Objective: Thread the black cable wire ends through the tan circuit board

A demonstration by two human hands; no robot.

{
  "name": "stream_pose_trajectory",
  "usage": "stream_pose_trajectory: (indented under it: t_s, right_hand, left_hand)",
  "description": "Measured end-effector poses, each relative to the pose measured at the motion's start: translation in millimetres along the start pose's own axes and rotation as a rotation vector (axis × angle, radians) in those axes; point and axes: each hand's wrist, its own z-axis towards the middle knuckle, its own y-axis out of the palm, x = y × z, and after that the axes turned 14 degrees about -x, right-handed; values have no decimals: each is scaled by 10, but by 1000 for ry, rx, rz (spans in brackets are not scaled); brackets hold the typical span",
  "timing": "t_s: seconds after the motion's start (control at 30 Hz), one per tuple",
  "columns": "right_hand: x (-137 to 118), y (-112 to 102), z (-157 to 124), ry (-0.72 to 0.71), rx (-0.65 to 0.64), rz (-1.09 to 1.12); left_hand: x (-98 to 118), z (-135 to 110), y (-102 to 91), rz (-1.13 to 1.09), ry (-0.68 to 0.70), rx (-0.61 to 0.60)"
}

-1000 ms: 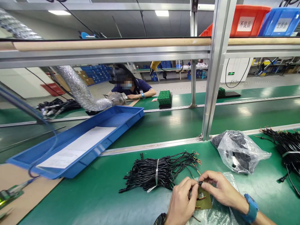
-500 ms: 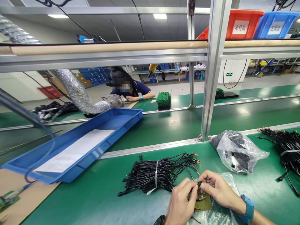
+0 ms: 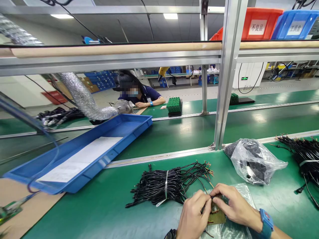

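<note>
At the lower right of the head view, my left hand (image 3: 195, 212) and my right hand (image 3: 233, 202) meet fingertip to fingertip. Both are closed in a pinch on a small black part (image 3: 211, 197), mostly covered by the fingers. Below the fingers lies a flat olive-brown piece (image 3: 217, 217) with short reddish wire ends on it. It rests on a clear plastic bag (image 3: 236, 229) spread on the green bench. Just left of my hands lies a bundle of black cables (image 3: 159, 186), tied with a white band, its bare coloured wire ends pointing toward my fingers.
A clear bag of black parts (image 3: 254, 162) sits beyond my right hand. Another cable bundle (image 3: 309, 156) lies at the right edge. To the left is a long blue tray (image 3: 104, 161) holding paper. A metal post (image 3: 224, 99) rises ahead; a co-worker (image 3: 149, 94) leans on the far bench.
My right hand's fingers have lowered and closed further over the small black part, which shows less now. The left hand has barely moved.
</note>
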Motion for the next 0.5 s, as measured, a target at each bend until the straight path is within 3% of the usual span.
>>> stream_pose_trajectory:
  t_s: [0.23, 0.37, 0.5]
  right_hand:
    - [5, -23, 22, 56, 27, 91]
    - [-8, -15, 41, 95, 18, 135]
    - [27, 55, 53, 96, 25, 100]
  left_hand:
    - [-39, -22, -183, -196, -78, -199]
    - [-117, -13, -239, -164, -100, -201]
    - [-182, -34, -155, -118, -55, -136]
